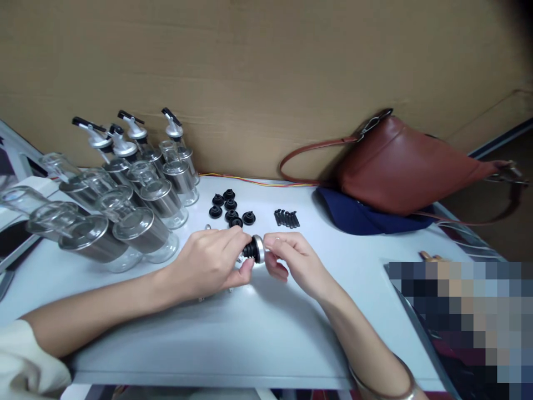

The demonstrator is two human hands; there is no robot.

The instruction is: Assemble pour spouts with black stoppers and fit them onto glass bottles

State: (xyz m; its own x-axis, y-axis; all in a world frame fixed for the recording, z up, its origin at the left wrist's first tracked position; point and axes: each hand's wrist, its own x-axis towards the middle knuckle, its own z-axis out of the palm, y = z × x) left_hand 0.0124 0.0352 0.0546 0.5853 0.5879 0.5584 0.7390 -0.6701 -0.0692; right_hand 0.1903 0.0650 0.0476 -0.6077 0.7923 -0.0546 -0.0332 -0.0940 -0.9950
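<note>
My left hand (214,255) is closed around a bottle pourer (259,249) with a black ribbed stopper and a silver collar. It lies sideways above the table, its collar towards the right. Thumb and index finger of my right hand (291,253) pinch together just beside the collar; what lies between them is hidden. Beyond my left hand are several black round caps (230,204), grouped loosely. A row of small black levers (287,218) lies past my right hand. Small metal bits show partly under my left hand.
Several glass bottles with steel bands (139,228) crowd the left; those at the back carry pourers (172,125). A brown leather bag (387,166) rests on a navy cloth item (353,214) at the right. Cardboard (250,83) walls the back of the white table (208,344).
</note>
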